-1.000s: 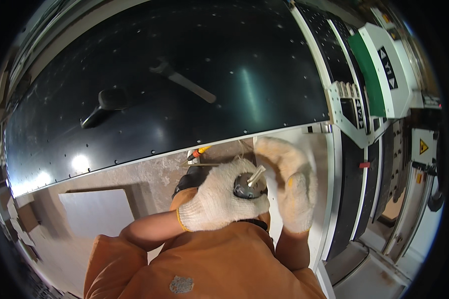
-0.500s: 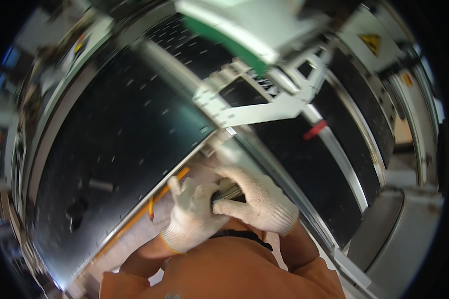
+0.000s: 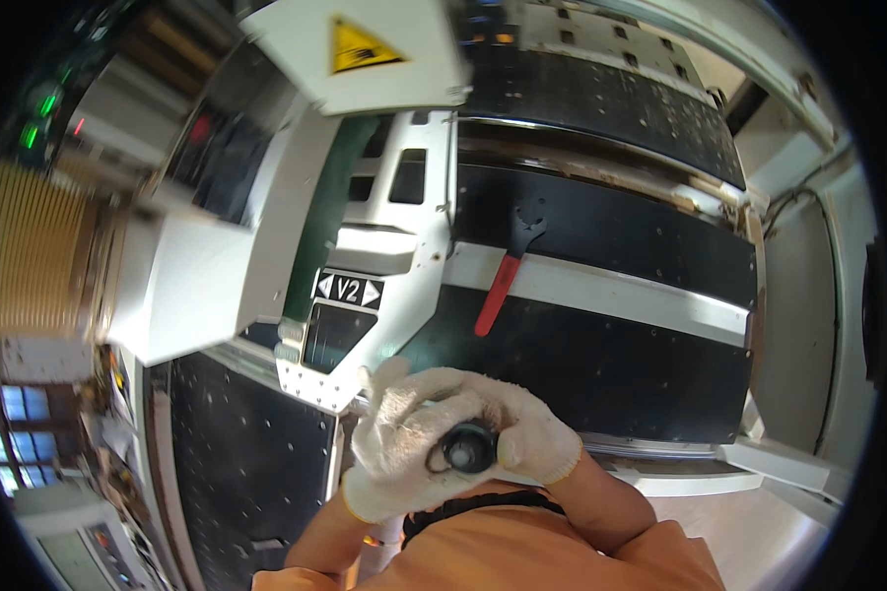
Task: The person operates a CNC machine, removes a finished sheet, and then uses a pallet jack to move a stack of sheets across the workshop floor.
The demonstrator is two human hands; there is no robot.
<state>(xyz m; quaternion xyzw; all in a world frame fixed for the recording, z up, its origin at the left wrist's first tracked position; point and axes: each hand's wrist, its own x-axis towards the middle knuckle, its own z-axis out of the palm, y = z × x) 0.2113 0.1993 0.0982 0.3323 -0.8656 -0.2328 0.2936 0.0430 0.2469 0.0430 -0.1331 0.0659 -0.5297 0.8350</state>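
Held close to my body is a short black cylindrical part (image 3: 468, 448), its round end facing up with a paler spot in the middle. My left hand (image 3: 389, 463), in a white knitted glove, is wrapped round its left side. From the right, my right hand (image 3: 537, 433), gloved alike, closes on the same part, its fingers overlapping the left ones. The rest of the part is hidden inside the gloves. Beyond the hands, a spanner (image 3: 500, 291) with a red handle and dark jaw lies across a pale strip of the machine bed, touched by neither hand.
Close ahead on the left stands a white machine head frame (image 3: 419, 266) with cut-outs. Above it is a white cover (image 3: 394, 59) with a yellow warning triangle. Black bed panels (image 3: 611, 369) extend right, another panel (image 3: 246, 463) left. A control box (image 3: 79, 542) stands lower left.
My view has swung right, bringing the spanner nearer the middle. The hands stay together on the part, whose round dark end now shows between them.
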